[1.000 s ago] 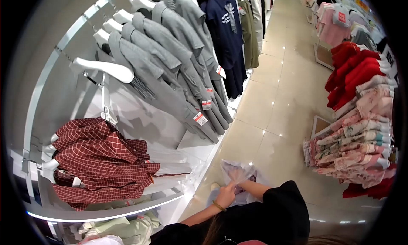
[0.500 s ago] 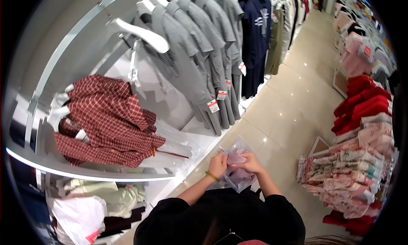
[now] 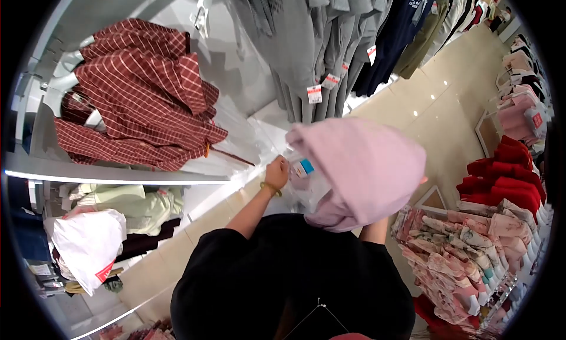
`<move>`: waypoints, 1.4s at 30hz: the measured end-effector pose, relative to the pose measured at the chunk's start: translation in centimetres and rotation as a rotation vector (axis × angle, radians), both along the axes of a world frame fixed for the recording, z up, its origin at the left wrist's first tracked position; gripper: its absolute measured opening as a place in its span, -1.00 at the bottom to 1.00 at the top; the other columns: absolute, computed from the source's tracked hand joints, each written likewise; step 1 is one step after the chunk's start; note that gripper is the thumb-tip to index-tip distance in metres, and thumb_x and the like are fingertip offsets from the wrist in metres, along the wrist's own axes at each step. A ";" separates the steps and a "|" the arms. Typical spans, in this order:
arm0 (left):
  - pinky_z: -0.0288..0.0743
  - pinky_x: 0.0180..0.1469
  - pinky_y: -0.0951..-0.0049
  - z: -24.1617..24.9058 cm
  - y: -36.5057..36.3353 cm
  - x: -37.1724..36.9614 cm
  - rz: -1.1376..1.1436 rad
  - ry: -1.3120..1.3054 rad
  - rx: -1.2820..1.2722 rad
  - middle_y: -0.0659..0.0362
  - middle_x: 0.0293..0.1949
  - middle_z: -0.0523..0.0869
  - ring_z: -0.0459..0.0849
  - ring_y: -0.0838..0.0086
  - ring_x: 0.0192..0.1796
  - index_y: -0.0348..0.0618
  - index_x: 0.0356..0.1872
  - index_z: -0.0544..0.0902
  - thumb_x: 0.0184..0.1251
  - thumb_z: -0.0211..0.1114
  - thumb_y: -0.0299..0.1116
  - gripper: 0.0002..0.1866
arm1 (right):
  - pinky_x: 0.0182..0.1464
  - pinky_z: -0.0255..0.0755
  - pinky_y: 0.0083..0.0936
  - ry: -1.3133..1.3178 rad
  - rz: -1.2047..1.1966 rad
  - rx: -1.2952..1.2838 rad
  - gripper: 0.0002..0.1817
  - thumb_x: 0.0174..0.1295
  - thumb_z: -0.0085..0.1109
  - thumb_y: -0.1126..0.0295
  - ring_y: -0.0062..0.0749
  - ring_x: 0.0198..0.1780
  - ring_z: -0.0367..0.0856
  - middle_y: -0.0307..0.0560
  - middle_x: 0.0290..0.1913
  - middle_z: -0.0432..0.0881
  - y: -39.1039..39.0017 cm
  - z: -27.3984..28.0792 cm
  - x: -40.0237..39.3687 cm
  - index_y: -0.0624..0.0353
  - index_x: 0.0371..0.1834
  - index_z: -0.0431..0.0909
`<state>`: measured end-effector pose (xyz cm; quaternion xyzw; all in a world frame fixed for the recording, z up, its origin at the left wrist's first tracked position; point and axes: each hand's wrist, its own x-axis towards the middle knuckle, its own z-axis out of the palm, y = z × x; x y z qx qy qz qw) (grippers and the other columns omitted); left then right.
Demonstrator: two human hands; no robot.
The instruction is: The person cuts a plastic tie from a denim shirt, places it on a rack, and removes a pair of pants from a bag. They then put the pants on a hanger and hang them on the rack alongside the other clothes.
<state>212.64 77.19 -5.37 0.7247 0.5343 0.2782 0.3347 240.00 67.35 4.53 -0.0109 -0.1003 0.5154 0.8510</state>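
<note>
A folded pale pink garment (image 3: 368,166) is held up in front of my body on the right. My right hand (image 3: 424,179) is behind it, with only a fingertip showing at the far edge; it supports the cloth, but its grip is mostly hidden. My left hand (image 3: 277,172), with a yellowish bracelet at the wrist, is closed on the edge of a clear plastic bag (image 3: 299,194). A blue-and-white label (image 3: 305,167) shows beside the left fingers, and some pink shows through the plastic.
Red checked shirts (image 3: 138,95) lie on the shelf to the left, with a white bag (image 3: 88,242) below. Grey garments (image 3: 300,51) with price tags hang ahead. Floral clothes (image 3: 454,240) and red clothes (image 3: 501,178) are racked to the right, across the tiled aisle (image 3: 407,116).
The pink garment is now out of the plastic bag and lifted to the right. My hands have moved apart, the left staying with the bag. The view has shifted.
</note>
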 end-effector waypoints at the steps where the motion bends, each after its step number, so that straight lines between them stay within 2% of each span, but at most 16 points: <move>1: 0.45 -0.43 0.16 -0.3 0.5 -0.4 0.045 -0.015 -0.052 -0.04 -0.60 0.59 0.61 0.03 -0.49 -0.16 -0.42 0.47 0.22 0.13 -0.42 -0.93 | 0.22 0.28 -0.15 0.006 0.004 -0.005 -0.38 0.18 0.15 0.16 -0.01 0.17 0.41 0.11 0.17 0.42 0.3 0.5 -0.2 0.31 0.23 0.28; 8: 0.44 -0.44 0.20 -4.1 3.9 -4.1 0.211 0.032 -0.033 -0.08 -0.60 0.57 0.59 0.00 -0.49 -0.19 -0.42 0.50 0.20 0.20 -0.38 -0.88 | 0.24 0.25 -0.13 0.036 0.020 -0.057 -0.36 0.20 0.11 0.13 0.01 0.19 0.38 0.12 0.21 0.38 2.1 1.7 -1.4 0.30 0.25 0.25; 11: 0.44 -0.47 0.26 -6.0 5.5 -6.2 0.268 0.028 -0.046 -0.05 -0.61 0.57 0.61 0.13 -0.55 -0.23 -0.45 0.50 0.21 0.20 -0.41 -0.88 | 0.25 0.24 -0.12 0.035 0.018 -0.072 -0.36 0.21 0.09 0.11 0.02 0.20 0.37 0.13 0.22 0.36 2.4 1.9 -1.8 0.30 0.26 0.23; 13: 0.44 -0.58 0.45 -6.5 6.8 -7.7 0.332 -0.139 -0.243 0.13 -0.68 0.56 0.61 0.45 -0.63 -0.23 -0.40 0.50 0.31 0.13 -0.44 -0.89 | 0.26 0.23 -0.11 0.036 0.024 -0.078 -0.35 0.22 0.08 0.11 0.02 0.21 0.36 0.13 0.23 0.35 2.7 2.0 -2.2 0.30 0.27 0.22; 21: 0.55 -0.55 0.44 -6.2 14.1 -11.3 0.568 -0.507 -0.348 0.08 -0.66 0.57 0.62 0.36 -0.65 -0.28 -0.38 0.47 0.31 0.04 -0.56 -0.93 | 0.28 0.20 -0.08 0.032 -0.011 -0.098 -0.33 0.24 0.04 0.07 0.05 0.24 0.32 0.14 0.27 0.30 3.7 2.9 -3.5 0.30 0.30 0.18; 23: 0.59 -0.45 0.39 -7.3 15.5 -12.4 0.623 -0.524 -0.359 -0.05 -0.40 0.62 0.69 0.30 -0.38 -0.28 -0.18 0.44 0.27 0.11 -0.55 -0.87 | 0.29 0.19 -0.08 0.025 -0.018 -0.107 -0.33 0.25 0.03 0.07 0.05 0.25 0.31 0.15 0.28 0.28 3.8 3.4 -3.8 0.29 0.30 0.17; 24: 0.59 -0.45 0.39 -5.9 15.4 -11.3 0.615 -0.529 -0.365 -0.05 -0.40 0.62 0.69 0.30 -0.38 -0.28 -0.18 0.44 0.27 0.11 -0.55 -0.87 | 0.29 0.18 -0.07 0.023 -0.023 -0.114 -0.32 0.25 0.02 0.06 0.05 0.25 0.31 0.15 0.28 0.28 3.9 3.6 -4.0 0.29 0.31 0.16; 26: 0.62 -0.28 0.25 -3.5 14.9 -9.2 0.820 -0.574 -0.639 -0.19 0.01 0.46 0.59 0.21 -0.03 -0.23 0.12 0.28 0.22 0.23 -0.48 -0.53 | 0.29 0.17 -0.07 0.017 -0.037 -0.124 -0.32 0.26 0.01 0.05 0.06 0.26 0.30 0.15 0.29 0.27 4.0 3.9 -4.5 0.29 0.31 0.15; 27: 0.59 -0.13 0.10 -3.4 14.4 -9.0 0.605 -0.508 -0.825 -0.16 0.23 0.20 0.43 0.15 0.17 -0.13 0.30 0.06 0.16 0.33 -0.39 -0.25 | 0.30 0.17 -0.06 0.015 -0.042 -0.129 -0.32 0.26 0.01 0.05 0.06 0.26 0.29 0.15 0.30 0.26 4.1 4.1 -4.8 0.29 0.32 0.14; 29: 0.57 -0.05 0.08 -3.4 11.3 -6.5 0.109 -0.421 -0.851 -0.08 0.23 0.23 0.45 0.16 0.14 -0.13 0.30 0.09 0.13 0.37 -0.33 -0.23 | 0.30 0.16 -0.06 0.017 -0.039 -0.134 -0.31 0.27 0.00 0.04 0.07 0.27 0.29 0.16 0.31 0.25 4.3 4.5 -5.5 0.29 0.32 0.13; 31: 0.56 -0.01 0.19 2.4 7.3 -2.0 -0.279 -0.404 -1.025 0.01 0.23 0.29 0.43 0.27 0.19 -0.14 0.30 0.12 0.14 0.36 -0.30 -0.25 | 0.31 0.15 -0.05 0.019 -0.027 -0.151 -0.31 0.27 -0.02 0.03 0.07 0.28 0.28 0.16 0.32 0.23 4.6 4.7 -6.7 0.29 0.33 0.12; 32: 0.49 0.09 0.30 2.7 6.1 -1.5 -0.552 -0.607 -1.067 0.05 0.23 0.33 0.42 0.34 0.21 -0.14 0.31 0.15 0.19 0.31 -0.31 -0.30 | 0.31 0.15 -0.05 0.020 -0.023 -0.162 -0.30 0.28 -0.02 0.03 0.07 0.28 0.27 0.16 0.32 0.23 4.7 4.7 -7.3 0.29 0.33 0.12; 33: 0.42 0.16 0.39 6.4 4.3 0.1 -0.666 -0.504 -0.763 0.09 0.22 0.36 0.42 0.38 0.21 -0.17 0.31 0.16 0.26 0.23 -0.30 -0.36 | 0.31 0.14 -0.04 0.029 -0.008 -0.180 -0.30 0.28 -0.03 0.03 0.08 0.28 0.27 0.16 0.33 0.22 5.0 4.6 -8.2 0.29 0.34 0.11; 35: 0.42 0.16 0.39 8.4 3.2 1.3 -0.581 -0.601 -0.618 0.09 0.22 0.36 0.43 0.38 0.21 -0.18 0.31 0.17 0.26 0.23 -0.30 -0.36 | 0.32 0.13 -0.04 0.046 0.024 -0.204 -0.30 0.28 -0.04 0.02 0.08 0.29 0.26 0.16 0.34 0.21 5.3 4.6 -10.1 0.29 0.34 0.10; 39: 0.41 0.16 0.39 9.1 3.8 -0.8 -0.270 -0.810 -0.752 0.09 0.22 0.37 0.43 0.38 0.20 -0.18 0.31 0.17 0.27 0.22 -0.30 -0.37 | 0.33 0.11 -0.03 0.108 0.267 -0.328 -0.34 0.33 -0.13 0.00 0.09 0.30 0.25 0.18 0.33 0.22 5.1 4.5 -12.8 0.27 0.32 0.15; 42: 0.41 0.16 0.39 9.7 3.8 -4.0 -0.207 -0.889 -0.810 0.09 0.22 0.37 0.43 0.38 0.20 -0.18 0.30 0.17 0.27 0.22 -0.30 -0.38 | 0.30 0.17 -0.06 0.086 0.464 -0.401 -0.37 0.33 -0.09 0.06 0.04 0.27 0.30 0.16 0.31 0.26 4.4 4.8 -15.1 0.28 0.33 0.15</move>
